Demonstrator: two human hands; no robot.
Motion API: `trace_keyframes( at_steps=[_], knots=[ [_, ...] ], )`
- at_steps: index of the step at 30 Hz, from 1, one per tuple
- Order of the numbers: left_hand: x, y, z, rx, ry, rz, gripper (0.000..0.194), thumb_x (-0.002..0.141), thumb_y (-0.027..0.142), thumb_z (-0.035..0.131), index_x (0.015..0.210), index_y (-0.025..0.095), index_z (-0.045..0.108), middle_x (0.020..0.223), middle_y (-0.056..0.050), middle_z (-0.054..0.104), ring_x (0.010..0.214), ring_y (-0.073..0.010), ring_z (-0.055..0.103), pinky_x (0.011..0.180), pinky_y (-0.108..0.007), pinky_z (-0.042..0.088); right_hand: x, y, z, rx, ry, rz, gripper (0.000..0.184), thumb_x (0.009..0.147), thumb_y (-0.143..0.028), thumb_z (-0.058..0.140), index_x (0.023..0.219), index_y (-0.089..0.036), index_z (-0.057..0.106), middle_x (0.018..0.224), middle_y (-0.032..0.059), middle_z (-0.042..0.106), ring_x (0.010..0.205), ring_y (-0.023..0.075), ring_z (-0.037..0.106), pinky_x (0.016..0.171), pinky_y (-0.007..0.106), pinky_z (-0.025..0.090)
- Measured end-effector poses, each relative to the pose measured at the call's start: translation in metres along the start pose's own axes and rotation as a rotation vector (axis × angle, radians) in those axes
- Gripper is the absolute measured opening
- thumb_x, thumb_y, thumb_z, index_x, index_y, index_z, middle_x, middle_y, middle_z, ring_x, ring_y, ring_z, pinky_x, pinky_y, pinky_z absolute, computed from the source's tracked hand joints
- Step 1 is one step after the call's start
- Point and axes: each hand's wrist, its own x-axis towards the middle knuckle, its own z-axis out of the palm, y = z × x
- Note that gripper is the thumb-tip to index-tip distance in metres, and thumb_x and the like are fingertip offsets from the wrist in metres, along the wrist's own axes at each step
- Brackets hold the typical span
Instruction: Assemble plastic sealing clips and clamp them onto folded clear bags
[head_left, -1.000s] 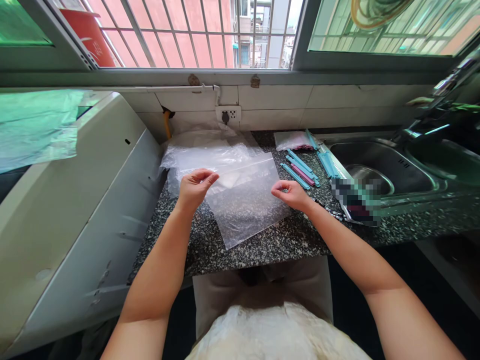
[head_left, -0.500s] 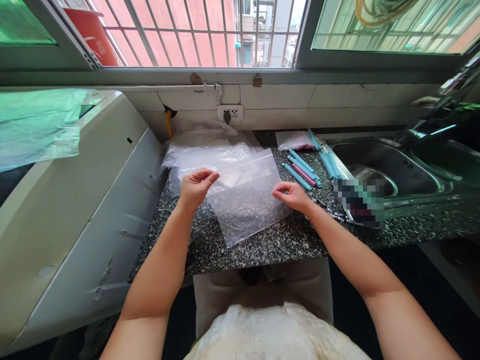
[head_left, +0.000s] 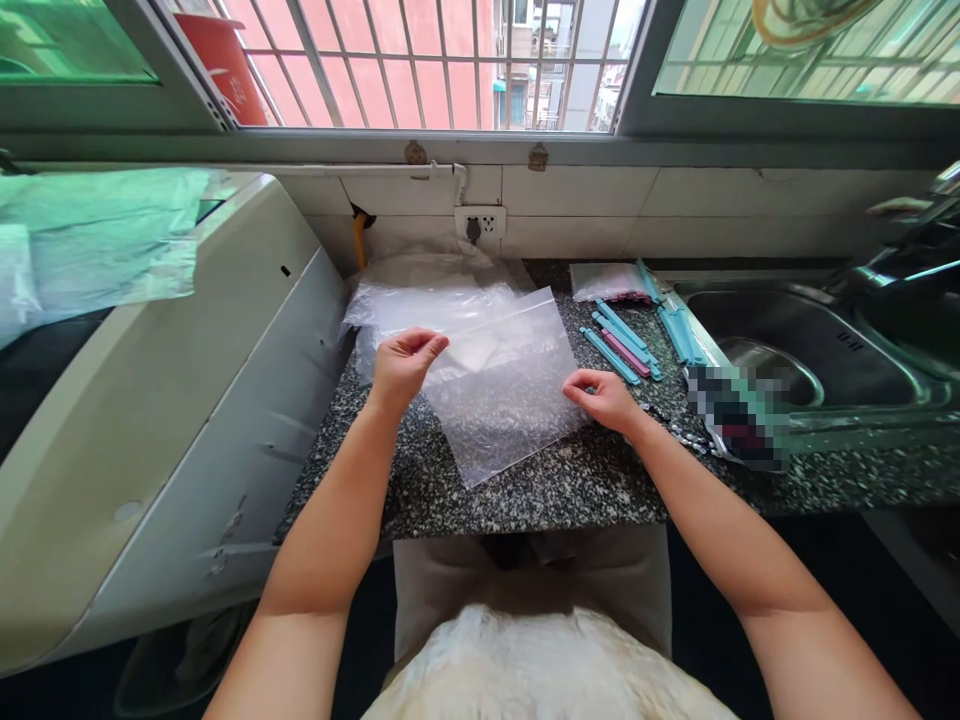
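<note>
A clear zip-top plastic bag (head_left: 506, 385) lies flat on the speckled granite counter (head_left: 577, 485). My left hand (head_left: 403, 366) pinches the bag's left edge with curled fingers. My right hand (head_left: 607, 400) pinches its right edge, fingers closed. Behind the bag lies a heap of more clear plastic bags (head_left: 420, 295). To the right of the bag lie several blue and pink sealing clips (head_left: 619, 345).
A steel sink (head_left: 817, 340) sits at the right, with a blurred packet (head_left: 739, 415) on its near edge. A small bag of clips (head_left: 604, 282) lies by the back wall. A white appliance (head_left: 157, 400) stands at the left. A wall socket (head_left: 480, 224) sits below the barred window.
Both hands keep their pinch on the bag's edges, which hardly moves on the counter. The view has shifted, so everything sits a little further right and higher.
</note>
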Motion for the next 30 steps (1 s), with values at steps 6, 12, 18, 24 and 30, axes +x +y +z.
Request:
trace_keyframes(
  at_steps=[6, 12, 18, 24, 30],
  knots=[
    [0.0, 0.0, 0.0, 0.015, 0.005, 0.005, 0.031, 0.052, 0.043, 0.078, 0.057, 0.016, 0.066, 0.056, 0.0, 0.061, 0.053, -0.0091, 0.05, 0.053, -0.023, 0.041, -0.001, -0.001, 0.001, -0.009, -0.012, -0.005, 0.026, 0.073, -0.041, 0.059, 0.061, -0.018, 0.059, 0.061, 0.0016, 0.062, 0.062, 0.0144, 0.055, 0.063, 0.028, 0.045],
    [0.001, 0.002, -0.002, 0.033, 0.028, -0.001, 0.033, 0.053, 0.045, 0.078, 0.058, 0.015, 0.066, 0.057, 0.0, 0.061, 0.054, -0.0096, 0.051, 0.054, -0.023, 0.042, -0.001, -0.001, -0.007, -0.039, -0.012, 0.008, 0.025, 0.07, -0.041, 0.061, 0.065, -0.017, 0.062, 0.064, 0.0024, 0.064, 0.063, 0.0151, 0.055, 0.064, 0.029, 0.045],
    [0.003, 0.005, -0.005, 0.031, 0.058, 0.017, 0.027, 0.055, 0.04, 0.077, 0.059, 0.016, 0.066, 0.056, 0.001, 0.061, 0.053, -0.009, 0.05, 0.054, -0.023, 0.042, -0.001, -0.003, -0.012, -0.039, 0.01, 0.022, 0.025, 0.072, -0.04, 0.058, 0.062, -0.017, 0.059, 0.061, 0.001, 0.06, 0.06, 0.0138, 0.052, 0.063, 0.028, 0.043],
    [0.003, 0.003, -0.006, 0.032, 0.079, 0.019, 0.016, 0.06, 0.03, 0.075, 0.058, 0.016, 0.067, 0.055, 0.002, 0.06, 0.052, -0.0083, 0.05, 0.053, -0.022, 0.041, 0.0, -0.002, -0.009, -0.047, 0.02, 0.007, 0.024, 0.073, -0.039, 0.056, 0.062, -0.018, 0.059, 0.061, 0.0008, 0.059, 0.061, 0.0138, 0.052, 0.063, 0.028, 0.043],
    [0.003, 0.001, -0.006, 0.012, 0.088, 0.009, 0.019, 0.058, 0.031, 0.077, 0.059, 0.015, 0.067, 0.055, 0.002, 0.06, 0.053, -0.0083, 0.051, 0.053, -0.022, 0.041, -0.001, -0.002, -0.008, -0.054, 0.009, 0.009, 0.022, 0.072, -0.037, 0.055, 0.061, -0.017, 0.058, 0.061, 0.0011, 0.059, 0.061, 0.0135, 0.051, 0.063, 0.028, 0.043]
  ],
)
